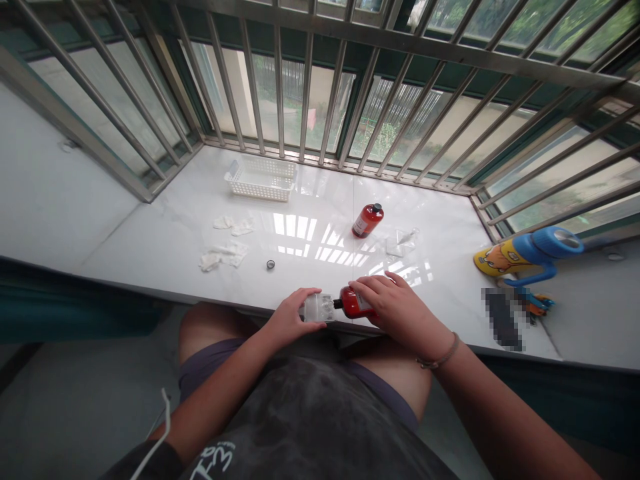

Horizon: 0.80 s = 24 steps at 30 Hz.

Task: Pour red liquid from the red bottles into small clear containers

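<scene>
Your work centres on a red bottle [351,303] and a small clear container [319,308], held end to end near the front edge of the table [150,247]. The bottle is tipped on its side with its black neck pointing left, right at the container; you cannot tell from this view whether the neck goes inside or only meets the rim. Your right hand [385,300] is wrapped over the bottle's body, fingers laid across its label, while your left hand [293,317] grips the container from the left, thumb on the near side and fingers on the far side. A bracelet [456,343] circles your right wrist. Just beyond your left hand lies a small dark ring [271,265], and farther left are crumpled white tissues [225,255] in two loose groups. Ahead of your right hand you have a second red bottle [367,221] with a dark cap, and just to the right of it a clear, flat-looking piece [399,245] whose details are hard to make out. A white perforated basket [260,193] sits toward the back left. Well to your right are a yellow and blue flask [515,253], a pixelated dark object [503,320] and, beside that, a partly obscured orange and blue item [540,303]. Metal bars [380,40] cross the windows behind the table.
</scene>
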Each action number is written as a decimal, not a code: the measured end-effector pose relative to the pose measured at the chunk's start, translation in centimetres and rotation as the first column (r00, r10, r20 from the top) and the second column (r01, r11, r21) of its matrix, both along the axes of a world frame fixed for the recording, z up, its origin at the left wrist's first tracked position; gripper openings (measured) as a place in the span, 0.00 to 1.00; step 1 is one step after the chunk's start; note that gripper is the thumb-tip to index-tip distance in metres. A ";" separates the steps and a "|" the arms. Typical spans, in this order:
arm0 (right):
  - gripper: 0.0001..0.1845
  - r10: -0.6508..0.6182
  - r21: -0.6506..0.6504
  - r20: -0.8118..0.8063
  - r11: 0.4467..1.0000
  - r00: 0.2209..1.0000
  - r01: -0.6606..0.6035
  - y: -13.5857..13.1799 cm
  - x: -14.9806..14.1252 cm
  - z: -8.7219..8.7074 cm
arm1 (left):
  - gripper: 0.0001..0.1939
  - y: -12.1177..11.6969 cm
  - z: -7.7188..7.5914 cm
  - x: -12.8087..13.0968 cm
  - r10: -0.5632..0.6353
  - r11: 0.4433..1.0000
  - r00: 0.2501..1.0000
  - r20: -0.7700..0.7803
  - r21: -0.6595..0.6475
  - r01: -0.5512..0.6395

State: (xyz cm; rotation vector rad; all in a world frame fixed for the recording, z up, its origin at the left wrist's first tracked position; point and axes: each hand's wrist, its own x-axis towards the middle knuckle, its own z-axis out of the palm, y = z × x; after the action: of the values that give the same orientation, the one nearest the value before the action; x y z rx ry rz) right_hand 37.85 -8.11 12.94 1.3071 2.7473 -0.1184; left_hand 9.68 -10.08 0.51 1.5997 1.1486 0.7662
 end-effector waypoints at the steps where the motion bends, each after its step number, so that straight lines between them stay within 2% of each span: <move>1: 0.36 0.000 -0.002 0.001 1.000 1.000 0.000 0.0 0.0 0.0 | 0.38 0.0 0.0 0.0 -0.001 1.000 1.000 0.000 0.000 0.001; 17: 0.38 0.031 0.035 0.013 0.999 0.999 -0.032 0.3 -0.2 0.2 | 0.38 0.0 -0.1 0.0 0.002 1.000 1.000 0.007 0.001 -0.003; 24: 0.37 0.025 0.013 0.029 1.000 0.999 -0.025 0.3 -0.3 0.4 | 0.38 0.0 0.0 0.0 0.003 1.000 1.000 0.005 -0.004 -0.003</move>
State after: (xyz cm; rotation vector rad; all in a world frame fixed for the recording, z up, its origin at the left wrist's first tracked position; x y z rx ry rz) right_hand 37.55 -7.77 13.36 1.2670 2.7443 -0.0787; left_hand 9.64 -10.03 0.46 1.5924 1.1486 0.7695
